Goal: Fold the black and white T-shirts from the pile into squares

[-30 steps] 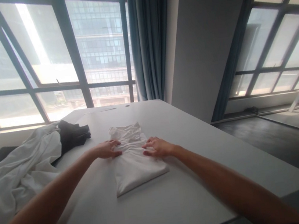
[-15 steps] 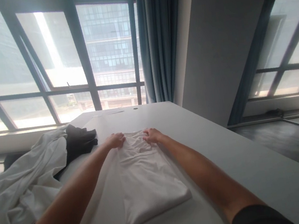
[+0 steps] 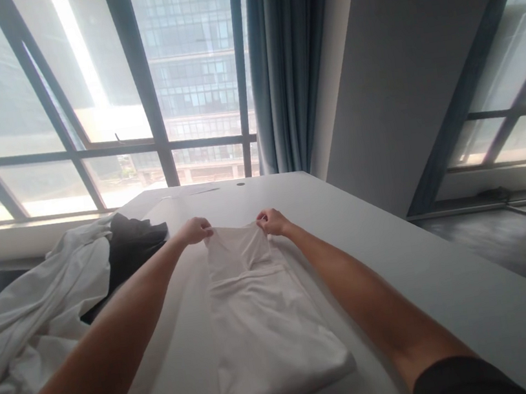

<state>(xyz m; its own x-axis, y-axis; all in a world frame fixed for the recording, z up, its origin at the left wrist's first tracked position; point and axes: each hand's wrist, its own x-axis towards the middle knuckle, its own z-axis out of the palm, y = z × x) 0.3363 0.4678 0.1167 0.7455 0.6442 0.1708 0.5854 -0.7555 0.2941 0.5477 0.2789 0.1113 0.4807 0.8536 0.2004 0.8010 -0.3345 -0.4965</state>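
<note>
A white shirt [image 3: 270,333], folded into a long narrow strip, lies lengthwise on the white table [image 3: 371,234]. My left hand [image 3: 198,229] pinches the far left corner of its far edge. At the opposite corner of that edge, the fingers of my right hand [image 3: 271,220] are closed on the cloth. Between the two hands the edge is stretched and slightly raised. A crease runs across the shirt a little nearer to me, and the near end is thick with layers.
On the left lies a heap of loose clothes, with a white garment [image 3: 40,319] and a dark garment [image 3: 135,241]. Beyond the table's far edge are windows and a blue-grey curtain [image 3: 294,69]. A grey pillar [image 3: 400,60] rises beyond the table's right side.
Both hands have gone from lying on the bunched cloth to pinching its far corners. The far edge is lifted a little and pulled smoother. The camera view has tilted slightly down.
</note>
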